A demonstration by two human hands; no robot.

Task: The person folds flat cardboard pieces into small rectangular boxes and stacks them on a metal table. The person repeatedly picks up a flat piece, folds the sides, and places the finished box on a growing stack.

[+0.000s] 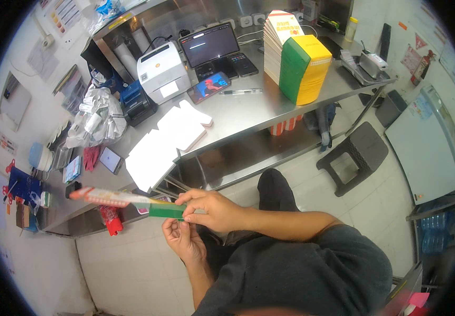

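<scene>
Held out in front of my body is a folded card carton [166, 210], green at the near end. Its far end, in white and orange-red, points left and is blurred. My right hand [214, 209] is closed on the green end, thumb and fingers pinching it. Just below, my left hand [184, 241] has its thumb and fingertips pressed together at the carton's lower edge. Beyond them, white card blanks [151, 158] lie spread in stacks on the steel table [238, 113].
A tall stack of green and yellow cartons [306, 68] stands at the back right, beside white printed ones [276, 47]. A label printer [161, 71], a laptop [210, 45] and a phone [209, 87] sit further back. A dark stool [355, 157] stands on the floor at right.
</scene>
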